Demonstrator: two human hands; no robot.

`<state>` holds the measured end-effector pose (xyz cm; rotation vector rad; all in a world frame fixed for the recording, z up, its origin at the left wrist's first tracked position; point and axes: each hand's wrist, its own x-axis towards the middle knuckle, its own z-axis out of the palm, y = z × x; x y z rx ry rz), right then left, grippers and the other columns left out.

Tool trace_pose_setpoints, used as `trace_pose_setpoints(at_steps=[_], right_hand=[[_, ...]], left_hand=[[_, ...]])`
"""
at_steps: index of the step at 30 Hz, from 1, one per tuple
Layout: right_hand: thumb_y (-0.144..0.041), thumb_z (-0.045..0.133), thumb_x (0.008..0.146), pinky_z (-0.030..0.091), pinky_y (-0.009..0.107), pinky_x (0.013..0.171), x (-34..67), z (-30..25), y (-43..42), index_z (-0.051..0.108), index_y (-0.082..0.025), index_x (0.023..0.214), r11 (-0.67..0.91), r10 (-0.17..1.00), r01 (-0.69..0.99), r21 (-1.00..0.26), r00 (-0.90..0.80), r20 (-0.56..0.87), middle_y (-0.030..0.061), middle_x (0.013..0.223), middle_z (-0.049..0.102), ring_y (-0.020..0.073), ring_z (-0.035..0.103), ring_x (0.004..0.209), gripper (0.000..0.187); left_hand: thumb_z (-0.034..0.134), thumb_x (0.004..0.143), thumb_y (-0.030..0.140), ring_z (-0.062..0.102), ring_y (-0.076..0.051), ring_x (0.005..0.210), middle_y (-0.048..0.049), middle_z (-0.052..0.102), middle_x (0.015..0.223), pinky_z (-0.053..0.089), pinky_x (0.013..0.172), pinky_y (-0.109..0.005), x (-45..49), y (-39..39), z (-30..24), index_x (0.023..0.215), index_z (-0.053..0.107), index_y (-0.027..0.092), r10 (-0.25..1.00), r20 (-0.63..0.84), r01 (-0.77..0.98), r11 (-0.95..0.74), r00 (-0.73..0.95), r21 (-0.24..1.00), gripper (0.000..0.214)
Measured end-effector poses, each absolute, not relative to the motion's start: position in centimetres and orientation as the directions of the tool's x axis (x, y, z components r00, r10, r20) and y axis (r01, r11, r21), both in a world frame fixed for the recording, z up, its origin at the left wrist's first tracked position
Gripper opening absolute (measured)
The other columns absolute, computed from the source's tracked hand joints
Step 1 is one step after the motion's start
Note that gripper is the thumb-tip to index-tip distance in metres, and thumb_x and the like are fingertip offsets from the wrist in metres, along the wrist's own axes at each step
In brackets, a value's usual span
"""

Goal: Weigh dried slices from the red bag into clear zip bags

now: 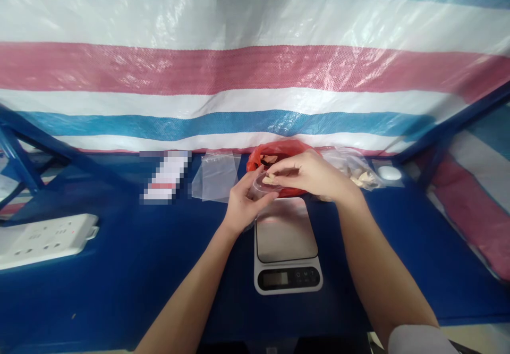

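My left hand [244, 201] is closed around a small clear plastic cup [261, 186], held just beyond the far edge of a digital kitchen scale [287, 232]. Over the cup's mouth, my right hand [314, 173] pinches a small pale, dried-looking piece [271, 179]; its exact kind I cannot make out. Behind both hands sits an open red plastic bag [261, 154] with brownish pieces inside, partly hidden by my right hand. Nothing rests on the scale's metal plate, and its display is too dim to read.
Right of the red bag lies a clear bag of pale pieces [364, 177], beside a round white lid-like object [389, 173]. Flat clear zip bags [217, 176] and a blurred-out packet [167, 176] lie to the left. A white power strip [51, 239] occupies the blue table's left side.
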<state>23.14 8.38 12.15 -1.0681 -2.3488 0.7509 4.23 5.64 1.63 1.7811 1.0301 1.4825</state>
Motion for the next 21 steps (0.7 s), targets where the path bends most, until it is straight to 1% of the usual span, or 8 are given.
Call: trace_pose_setpoints(at_steps=[3, 6, 8, 12, 17, 21], right_hand=[[-0.024, 0.062, 0.090, 0.045, 0.025, 0.071, 22.3, 12.0, 8.2, 0.078, -0.024, 0.089, 0.603, 0.750, 0.551, -0.576, -0.637, 0.177, -0.0003, 0.090, 0.076, 0.0145, 0.066, 0.078, 0.016], [-0.021, 0.062, 0.089, 0.040, 0.025, 0.065, 21.7, 11.6, 8.3, 0.075, -0.023, 0.080, 0.636, 0.718, 0.538, -0.554, -0.675, 0.169, -0.0020, 0.079, 0.072, 0.0130, 0.061, 0.072, 0.017], [-0.019, 0.062, 0.088, 0.038, 0.026, 0.063, 21.5, 11.5, 8.3, 0.074, -0.024, 0.077, 0.637, 0.712, 0.542, -0.548, -0.686, 0.151, -0.0028, 0.073, 0.069, 0.0129, 0.059, 0.070, 0.017], [-0.017, 0.062, 0.087, 0.037, 0.026, 0.063, 21.5, 11.6, 8.3, 0.072, -0.023, 0.077, 0.634, 0.712, 0.543, -0.551, -0.688, 0.141, -0.0036, 0.071, 0.068, 0.0122, 0.057, 0.068, 0.015], [-0.021, 0.061, 0.088, 0.038, 0.025, 0.064, 21.5, 11.6, 8.2, 0.072, -0.023, 0.077, 0.618, 0.712, 0.530, -0.580, -0.691, 0.126, -0.0028, 0.072, 0.068, 0.0132, 0.057, 0.070, 0.016], [-0.016, 0.063, 0.085, 0.039, 0.025, 0.066, 21.6, 11.5, 8.4, 0.073, -0.023, 0.080, 0.609, 0.711, 0.519, -0.600, -0.693, 0.123, -0.0035, 0.071, 0.068, 0.0126, 0.058, 0.070, 0.014]], left_hand=[[0.081, 0.075, 0.039, 0.068, -0.025, 0.107, -0.0109, 0.070, 0.118, 0.054, 0.096, -0.039, 4.2, 5.6, 1.7, 0.129, 0.064, 0.019, 0.847, 0.525, 0.219, -0.530, 0.087, 0.819, 0.060], [0.081, 0.075, 0.037, 0.069, -0.025, 0.105, -0.0117, 0.071, 0.117, 0.055, 0.094, -0.039, 4.1, 5.6, 1.9, 0.129, 0.064, 0.018, 0.827, 0.553, 0.241, -0.560, 0.104, 0.793, 0.060], [0.081, 0.076, 0.037, 0.069, -0.024, 0.104, -0.0117, 0.072, 0.115, 0.056, 0.093, -0.038, 4.1, 5.6, 2.0, 0.130, 0.063, 0.018, 0.817, 0.566, 0.246, -0.574, 0.112, 0.781, 0.060], [0.081, 0.076, 0.037, 0.069, -0.024, 0.103, -0.0106, 0.072, 0.114, 0.056, 0.091, -0.039, 4.1, 5.6, 2.0, 0.132, 0.062, 0.020, 0.812, 0.571, 0.251, -0.581, 0.118, 0.774, 0.062], [0.081, 0.075, 0.039, 0.069, -0.024, 0.102, -0.0099, 0.072, 0.113, 0.056, 0.092, -0.038, 4.1, 5.6, 2.0, 0.133, 0.061, 0.021, 0.808, 0.578, 0.237, -0.586, 0.113, 0.775, 0.064], [0.082, 0.074, 0.039, 0.069, -0.023, 0.101, -0.0090, 0.072, 0.111, 0.056, 0.092, -0.038, 4.1, 5.5, 2.1, 0.134, 0.061, 0.021, 0.809, 0.578, 0.231, -0.586, 0.109, 0.777, 0.066]])
